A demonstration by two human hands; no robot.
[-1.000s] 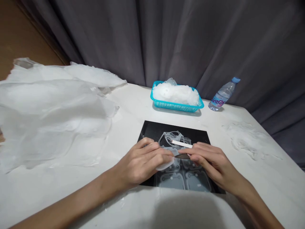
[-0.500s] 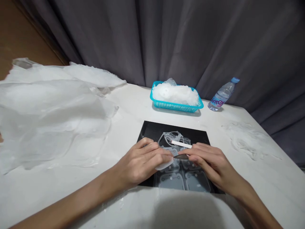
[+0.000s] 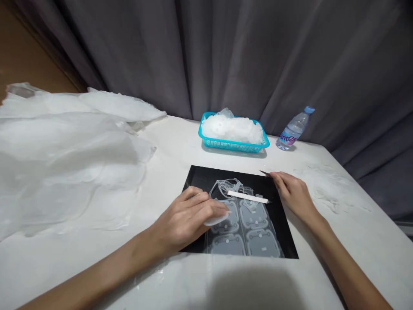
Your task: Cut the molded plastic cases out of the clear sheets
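My left hand [image 3: 196, 215] is closed on a thin translucent white piece [image 3: 217, 219], whose rounded edge shows below the fingers. It hovers over or rests on the left of a black board [image 3: 288, 241]; I cannot tell which. My right hand [image 3: 293, 189] pinches a dark, slim pointed tool [image 3: 265, 173] at the board's upper right corner, tip pointing left. On the board lies a clear sheet with rounded-square outlines [image 3: 263, 241]. A white pen-like stick [image 3: 247, 196] lies across the sheet's upper part. Beside it sit tangled translucent strips [image 3: 230, 186].
Behind the board stands a turquoise basket [image 3: 234, 145] heaped with white translucent pieces [image 3: 232, 128]. A water bottle [image 3: 293, 130] is to its right. Large white plastic bags [image 3: 71, 163] cover the table's left side. Thin clear scraps [image 3: 332, 185] lie at right. A grey curtain [image 3: 226, 56] hangs behind.
My right hand has moved away from the left hand, right and back to the board's corner, carrying the dark tool. The white stick now lies fully in sight. My left hand stays about where it was.
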